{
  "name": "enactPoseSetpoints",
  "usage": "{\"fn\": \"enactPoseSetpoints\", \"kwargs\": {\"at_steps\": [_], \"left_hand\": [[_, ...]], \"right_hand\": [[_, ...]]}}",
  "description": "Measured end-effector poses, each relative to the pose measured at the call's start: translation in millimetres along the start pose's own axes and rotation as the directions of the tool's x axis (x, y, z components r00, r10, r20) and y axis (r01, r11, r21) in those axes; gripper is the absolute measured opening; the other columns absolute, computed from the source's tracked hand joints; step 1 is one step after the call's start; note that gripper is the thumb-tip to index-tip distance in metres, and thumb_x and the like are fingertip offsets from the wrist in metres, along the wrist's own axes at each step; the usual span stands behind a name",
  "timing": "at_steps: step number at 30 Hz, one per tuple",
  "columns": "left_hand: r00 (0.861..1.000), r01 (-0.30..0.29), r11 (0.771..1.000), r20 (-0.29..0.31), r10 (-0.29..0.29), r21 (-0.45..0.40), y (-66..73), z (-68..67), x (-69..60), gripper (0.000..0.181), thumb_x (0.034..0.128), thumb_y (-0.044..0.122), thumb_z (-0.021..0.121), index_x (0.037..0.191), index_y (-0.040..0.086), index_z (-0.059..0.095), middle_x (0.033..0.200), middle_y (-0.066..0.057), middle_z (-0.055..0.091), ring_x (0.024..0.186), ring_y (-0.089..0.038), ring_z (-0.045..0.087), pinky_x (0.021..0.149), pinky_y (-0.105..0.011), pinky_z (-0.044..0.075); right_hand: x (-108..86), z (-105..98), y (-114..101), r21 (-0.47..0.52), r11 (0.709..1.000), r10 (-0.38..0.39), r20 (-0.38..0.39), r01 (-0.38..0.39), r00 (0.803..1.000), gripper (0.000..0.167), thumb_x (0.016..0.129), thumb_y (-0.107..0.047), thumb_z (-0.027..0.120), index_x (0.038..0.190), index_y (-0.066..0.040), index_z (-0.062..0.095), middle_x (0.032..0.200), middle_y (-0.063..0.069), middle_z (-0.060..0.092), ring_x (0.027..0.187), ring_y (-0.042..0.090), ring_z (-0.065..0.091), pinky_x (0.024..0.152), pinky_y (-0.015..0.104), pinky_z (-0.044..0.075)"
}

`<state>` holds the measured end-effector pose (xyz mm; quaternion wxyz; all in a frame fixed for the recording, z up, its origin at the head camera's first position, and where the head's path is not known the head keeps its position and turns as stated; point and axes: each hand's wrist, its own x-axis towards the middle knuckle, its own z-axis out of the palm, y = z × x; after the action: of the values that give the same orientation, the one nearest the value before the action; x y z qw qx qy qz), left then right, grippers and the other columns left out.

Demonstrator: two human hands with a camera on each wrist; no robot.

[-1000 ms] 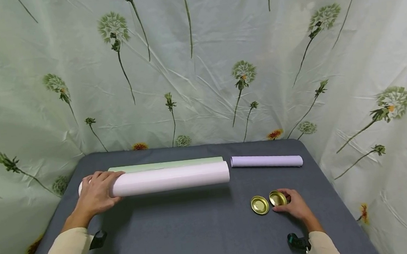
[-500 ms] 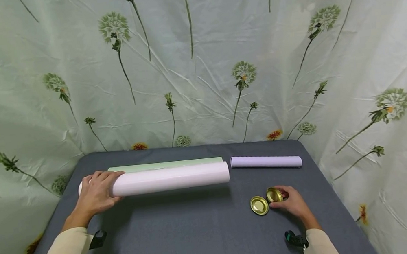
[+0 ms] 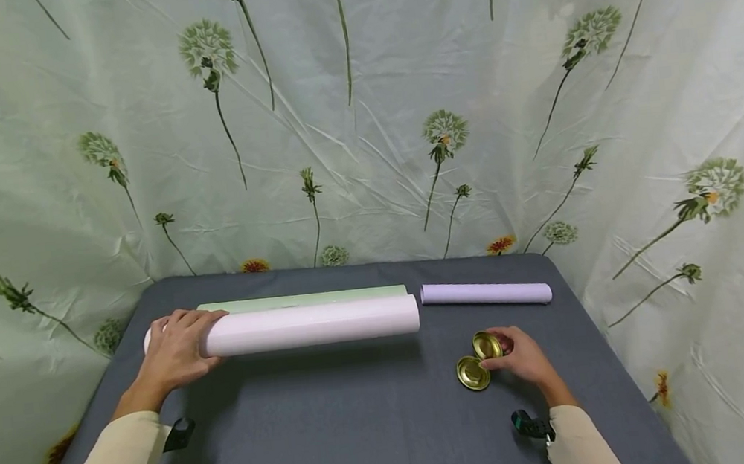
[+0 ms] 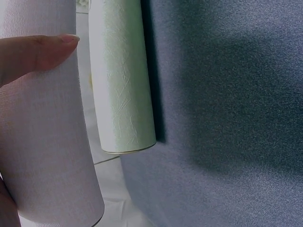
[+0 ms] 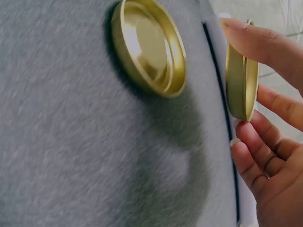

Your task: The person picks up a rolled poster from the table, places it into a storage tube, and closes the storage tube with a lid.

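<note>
Though long, white roll [image 3: 314,325] part-hidden.

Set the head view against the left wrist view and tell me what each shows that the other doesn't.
Only the head view shows the right hand holding a gold lid, the second gold lid and the lavender roll.

Only the left wrist view makes out the fine creases on the green roll.

Both show that roll, the left hand gripping the pinkish-white roll, and the dark gray table covering.
</note>
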<state>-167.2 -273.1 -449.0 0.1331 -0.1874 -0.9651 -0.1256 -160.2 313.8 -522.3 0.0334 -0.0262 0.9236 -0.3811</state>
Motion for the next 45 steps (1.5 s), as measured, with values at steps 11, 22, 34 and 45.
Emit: {"fn": "enactPoseSetpoints", "kwargs": {"at_steps": [11,22,34,45], "left_hand": [[1.0,0.002,1.0,-0.007,-0.002,-0.006,-1.0,-0.1,-0.3,0.067,0.06,0.023,0.087,0.12,0.01,0.06,0.113,-0.02,0.063,0.103,-0.043,0.051,0.084,-0.064,0.028],[1.0,-0.002,1.0,-0.01,0.002,-0.011,-0.3,1.9,0.2,0.066,0.06,0.024,0.087,0.119,0.01,0.06,0.113,-0.02,0.063,0.103,-0.043,0.051,0.084,-0.065,0.028],[0.999,-0.017,1.0,-0.029,0.016,-0.023,1.9,4.7,0.3,0.065,0.059,0.022,0.087,0.118,0.01,0.061,0.111,-0.019,0.063,0.103,-0.042,0.051,0.084,-0.065,0.028],[1.0,-0.012,0.999,-0.023,0.011,-0.03,1.9,5.3,0.7,0.065,0.0592,0.022,0.087,0.118,0.01,0.061,0.112,-0.018,0.063,0.103,-0.042,0.05,0.085,-0.066,0.027]], "right_hand": [[5.7,2,-26,0.02,0.999,-0.026,0.031,0.026,0.999,0.066,0.068,-0.023,0.087,0.123,0.001,0.06,0.099,0.01,0.057,0.084,0.022,0.053,0.072,0.032,0.044],[19.0,3,-43,0.045,0.999,-0.025,0.036,0.023,0.999,0.066,0.068,-0.022,0.087,0.124,-0.001,0.059,0.098,0.01,0.06,0.086,0.023,0.056,0.073,0.034,0.046],[25.1,3,-58,0.061,0.997,-0.049,0.043,0.046,0.998,0.067,0.069,-0.02,0.087,0.127,-0.001,0.058,0.111,0.014,0.063,0.095,0.028,0.061,0.08,0.042,0.05],[30.4,1,-68,0.127,0.983,-0.137,0.047,0.131,0.989,0.063,0.069,-0.015,0.087,0.124,-0.003,0.058,0.113,0.016,0.061,0.091,0.025,0.062,0.08,0.039,0.051]]}}
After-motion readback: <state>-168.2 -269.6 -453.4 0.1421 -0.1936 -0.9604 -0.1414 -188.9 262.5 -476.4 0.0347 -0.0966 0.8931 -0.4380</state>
